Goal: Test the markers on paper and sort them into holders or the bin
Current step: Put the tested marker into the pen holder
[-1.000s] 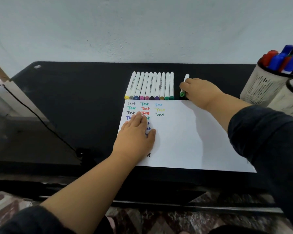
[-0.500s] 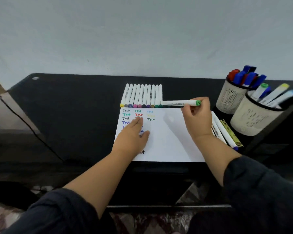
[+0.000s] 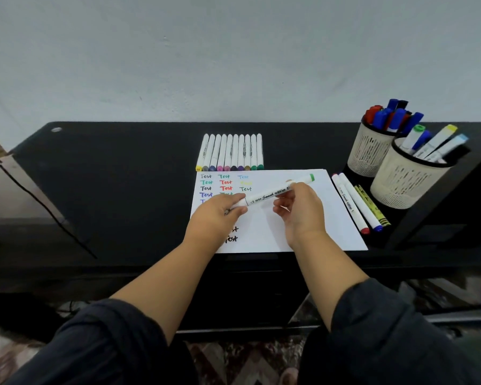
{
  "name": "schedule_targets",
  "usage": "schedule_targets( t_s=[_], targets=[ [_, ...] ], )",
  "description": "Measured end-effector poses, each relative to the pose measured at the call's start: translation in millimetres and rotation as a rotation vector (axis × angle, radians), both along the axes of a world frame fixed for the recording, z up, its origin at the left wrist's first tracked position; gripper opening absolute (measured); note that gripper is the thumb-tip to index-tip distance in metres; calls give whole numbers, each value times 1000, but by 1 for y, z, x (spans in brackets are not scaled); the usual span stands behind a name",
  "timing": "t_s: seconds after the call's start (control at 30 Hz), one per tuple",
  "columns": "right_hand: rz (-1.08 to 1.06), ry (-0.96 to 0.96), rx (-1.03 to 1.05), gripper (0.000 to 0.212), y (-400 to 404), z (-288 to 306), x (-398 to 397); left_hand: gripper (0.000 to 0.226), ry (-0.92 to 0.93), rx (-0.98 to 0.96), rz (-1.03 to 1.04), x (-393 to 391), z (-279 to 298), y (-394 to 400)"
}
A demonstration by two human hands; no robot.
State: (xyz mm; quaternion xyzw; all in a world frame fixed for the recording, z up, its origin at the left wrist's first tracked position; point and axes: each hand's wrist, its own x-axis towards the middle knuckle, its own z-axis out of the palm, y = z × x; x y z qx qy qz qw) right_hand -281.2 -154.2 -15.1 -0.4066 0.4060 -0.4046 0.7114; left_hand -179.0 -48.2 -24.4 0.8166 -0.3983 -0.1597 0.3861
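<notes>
A white marker with a green end [image 3: 272, 193] is held slantwise above the white paper [image 3: 339, 218]. My right hand [image 3: 300, 209] grips its barrel near the middle. My left hand [image 3: 220, 212] pinches its lower left end, where the cap sits. The paper carries several coloured "Test" words at its upper left. Several white markers [image 3: 229, 152] lie in a neat row on the black desk just beyond the paper. Two cream mesh holders stand at the right: the far holder [image 3: 368, 151] has red and blue markers, the near holder [image 3: 406, 182] has white-barrelled ones.
Three loose markers [image 3: 358, 207] lie on the black desk [image 3: 117, 173] between the paper's right edge and the near holder. A pale wall rises behind the desk. A dark cable crosses the desk's left corner. No bin is in view.
My right hand carried the green-ended marker from the row down over the paper. My left hand lifted off the paper and took hold of the marker's left end.
</notes>
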Motion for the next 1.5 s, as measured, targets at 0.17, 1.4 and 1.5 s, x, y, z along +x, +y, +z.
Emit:
schedule_targets(
  t_s=[0.17,1.4,1.5],
  targets=[
    [174,104,-31,14,11,-3,9,35,-73,-26,-25,-2,-1,1],
    [336,142,-190,29,20,15,27,22,198,85,17,10,30,16],
    [293,159,-186,28,21,13,30,22,156,88,47,8,29,18]
  ],
)
